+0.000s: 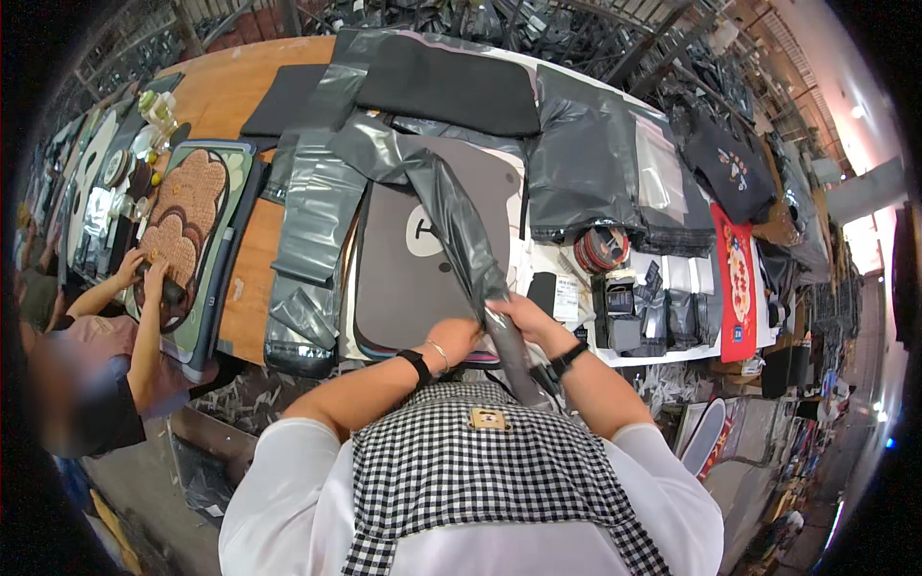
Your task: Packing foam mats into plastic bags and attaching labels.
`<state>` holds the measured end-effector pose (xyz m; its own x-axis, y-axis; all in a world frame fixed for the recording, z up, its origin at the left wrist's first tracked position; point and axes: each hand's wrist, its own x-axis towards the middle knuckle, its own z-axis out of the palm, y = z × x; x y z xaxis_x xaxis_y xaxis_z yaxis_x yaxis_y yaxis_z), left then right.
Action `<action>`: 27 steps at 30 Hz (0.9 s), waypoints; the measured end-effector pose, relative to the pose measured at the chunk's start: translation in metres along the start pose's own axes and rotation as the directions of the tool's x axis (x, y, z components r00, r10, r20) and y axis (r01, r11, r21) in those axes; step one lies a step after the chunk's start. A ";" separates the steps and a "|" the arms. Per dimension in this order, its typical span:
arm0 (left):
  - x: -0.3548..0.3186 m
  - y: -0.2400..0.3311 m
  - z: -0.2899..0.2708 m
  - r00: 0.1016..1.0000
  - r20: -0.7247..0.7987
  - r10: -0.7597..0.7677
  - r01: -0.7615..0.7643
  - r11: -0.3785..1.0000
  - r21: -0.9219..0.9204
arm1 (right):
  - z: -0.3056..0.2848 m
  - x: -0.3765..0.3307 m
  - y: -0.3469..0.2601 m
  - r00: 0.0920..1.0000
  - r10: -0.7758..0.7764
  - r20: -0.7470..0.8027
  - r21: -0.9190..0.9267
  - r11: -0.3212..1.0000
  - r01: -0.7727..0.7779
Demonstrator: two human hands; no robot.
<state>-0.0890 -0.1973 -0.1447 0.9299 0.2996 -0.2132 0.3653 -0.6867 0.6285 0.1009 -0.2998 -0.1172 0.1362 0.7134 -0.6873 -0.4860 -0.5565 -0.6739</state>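
Dark grey plastic bag (459, 213), long and creased, lying folded over from the upper left across a grey bear-face mat (408, 288); narrows toward the near table edge, its tail hanging down to the checked apron (480, 461). Right hand (528, 320): fingers closed on the bag's narrow part, at the near edge of the mat. Left hand (454, 339): curled, right up against the bag's other side; fingertips mostly hidden, cannot tell whether it has hold. Mat lies flat on a stack, pale layers showing at its edges. Left of it, a long strip of dark plastic (312, 216) running to the near table edge. Beyond, a thick black mat (449, 86). To the right, a stack of black plastic bags (581, 158); nearer, rolls of tape (601, 250), small dark packets (653, 312), then a red mat (735, 278) hanging over the table edge. Far left, a co-worker, both hands on brown flower-shaped mats (189, 197) atop a green mat (204, 288). Wooden tabletop (252, 288) bare between the two workplaces.
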 end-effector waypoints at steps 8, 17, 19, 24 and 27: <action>0.001 -0.072 -0.034 0.914 -0.189 -0.360 0.354 0.933 -0.065 | 0.061 0.064 0.005 0.960 -0.040 -0.278 0.172 0.981 0.090; 0.009 -0.089 -0.035 0.810 -0.162 -0.564 0.499 0.807 -0.315 | 0.023 0.115 0.023 0.977 -0.141 -0.159 -0.003 0.990 0.143; 0.010 -0.108 -0.031 0.896 -0.170 -0.410 0.384 0.908 -0.167 | 0.036 0.104 0.016 0.956 -0.224 -0.188 -0.226 0.958 0.180; -0.056 -0.095 -0.024 0.928 0.363 -0.080 0.002 0.978 0.211 | 0.022 0.043 0.059 0.867 -0.328 0.374 -0.920 -0.013 0.392; -0.087 -0.112 0.009 0.826 0.542 0.156 0.021 0.952 -0.306 | 0.014 0.025 0.084 0.893 -0.164 0.420 -0.871 0.205 0.447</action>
<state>-0.2104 -0.1523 -0.2031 0.8476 -0.2189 -0.4835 0.3544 -0.4446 0.8226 0.0512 -0.3229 -0.1872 -0.1614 0.9068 -0.3894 0.7129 -0.1657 -0.6814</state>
